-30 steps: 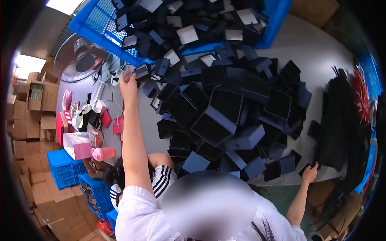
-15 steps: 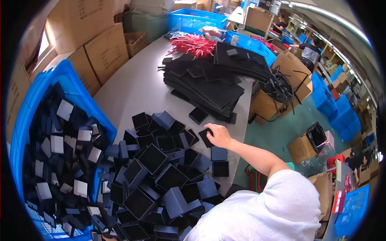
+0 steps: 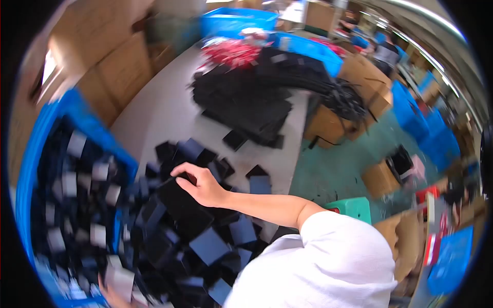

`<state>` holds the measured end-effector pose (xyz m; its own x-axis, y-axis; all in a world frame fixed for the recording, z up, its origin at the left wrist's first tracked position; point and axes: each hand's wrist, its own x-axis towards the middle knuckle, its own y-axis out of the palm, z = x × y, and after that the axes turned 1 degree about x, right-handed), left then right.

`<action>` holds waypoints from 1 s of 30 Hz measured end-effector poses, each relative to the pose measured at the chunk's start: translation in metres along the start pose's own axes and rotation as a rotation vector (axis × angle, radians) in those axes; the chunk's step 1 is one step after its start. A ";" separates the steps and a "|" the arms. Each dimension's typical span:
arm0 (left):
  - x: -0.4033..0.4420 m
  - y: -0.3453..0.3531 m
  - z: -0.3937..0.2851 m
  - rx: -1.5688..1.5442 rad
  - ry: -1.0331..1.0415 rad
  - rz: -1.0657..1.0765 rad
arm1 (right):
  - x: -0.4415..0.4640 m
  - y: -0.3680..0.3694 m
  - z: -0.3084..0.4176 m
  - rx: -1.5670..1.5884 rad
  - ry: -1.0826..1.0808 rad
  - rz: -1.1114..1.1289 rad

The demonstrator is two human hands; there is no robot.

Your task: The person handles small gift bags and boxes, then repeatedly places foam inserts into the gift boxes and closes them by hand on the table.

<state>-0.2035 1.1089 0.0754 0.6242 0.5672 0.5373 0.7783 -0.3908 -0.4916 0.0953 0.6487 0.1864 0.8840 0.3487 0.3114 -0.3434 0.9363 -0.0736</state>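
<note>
Small dark boxes (image 3: 209, 244) lie heaped on the table, several of them open with black insides. Above the upper part of this heap is my right hand (image 3: 205, 187); its thumb and fingers curve apart, with no held object visible between them. At the bottom left edge, my left hand (image 3: 112, 299) is partly cut off by the frame. Its fingers rest around a small box (image 3: 120, 281) with a pale face turned up. Motion blur softens the whole picture.
A blue crate (image 3: 32, 169) full of similar boxes stands at left. Stacked black sheets (image 3: 246, 102) and red-and-white strips (image 3: 231, 53) lie farther back. Cartons (image 3: 123, 72), blue bins (image 3: 239, 19) and a green stool (image 3: 354, 209) surround the table (image 3: 149, 110).
My right hand has left a dark square piece at the heap's right side and moved left over the boxes. My left hand has come into view with a box. The camera view has shifted.
</note>
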 end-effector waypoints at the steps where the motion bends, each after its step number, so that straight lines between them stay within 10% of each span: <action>1: 0.010 0.045 -0.114 -0.580 -0.600 0.008 | -0.002 0.013 0.016 0.009 -0.128 0.014; 2: 0.014 0.077 -0.240 -0.501 -0.812 0.039 | -0.006 0.032 0.029 0.049 -0.245 0.042; 5: -0.001 0.126 -0.274 -0.323 -0.325 0.112 | -0.017 0.066 0.047 0.093 -0.133 0.237; 10: -0.025 0.178 -0.312 -0.655 -0.423 0.073 | -0.020 0.054 0.032 -0.211 -0.296 0.236; 14: -0.026 0.169 -0.321 -0.640 -0.453 0.219 | -0.010 0.039 0.019 0.019 -0.140 0.721; 24: -0.031 0.167 -0.331 -0.740 -0.515 0.134 | -0.026 0.041 0.044 0.273 0.199 0.392; 26: -0.028 0.171 -0.341 -0.643 -0.418 0.115 | -0.031 0.024 0.049 -0.346 -0.365 0.333; 30: -0.029 0.202 -0.362 -0.500 -0.260 0.117 | -0.060 -0.002 0.055 -0.529 -0.495 0.125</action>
<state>-0.0394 0.7508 0.2080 0.7201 0.6341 0.2816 0.6821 -0.7214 -0.1198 0.0254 0.6233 0.2203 0.5582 0.5119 0.6530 -0.1228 0.8293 -0.5451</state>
